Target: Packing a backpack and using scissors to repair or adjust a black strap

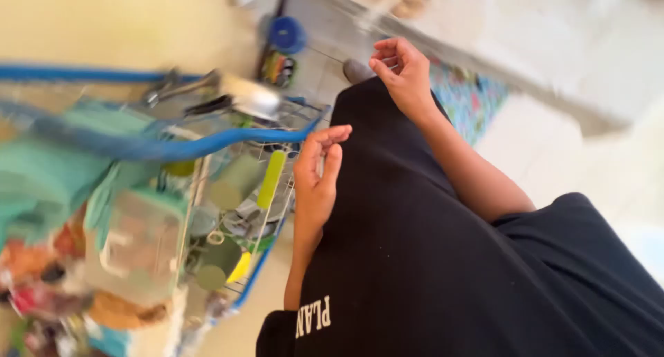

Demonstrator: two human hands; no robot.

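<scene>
My left hand (317, 181) hangs in front of my black shirt (415, 260), fingers loosely curled, thumb and forefinger tips drawn close together but pinching nothing that I can make out. It holds nothing, and it sits just beside the right edge of the white wire dish rack with a blue rim (207, 146), close to the wires but apart from them as far as I can tell. My right hand (401, 70) is raised further out, above the shirt's edge, also empty, the fingers half bent inward toward the palm. The two hands are apart from each other, with the dark cloth between them.

Nearest my left hand, inside the rack, a long yellow-green plastic handle (271, 179) stands tilted among the wires, and beside it lies a dull olive-green cylindrical cup (235, 182). Lower in the same rack there is a second olive-green cup on its side (216, 264) with a yellow utensil piece (240, 267) next to it. On the rack's upper rim rest blurred metal tongs (176, 87) and a shiny metal utensil (249, 96).

Further left sits a clear plastic container with a green lid (138, 243), and beyond it a teal plastic basin (41, 174), heavily blurred. Beyond my right hand, a round blue lid (286, 33) lies on the grey floor, and a patterned blue mat (470, 101) shows past my forearm.
</scene>
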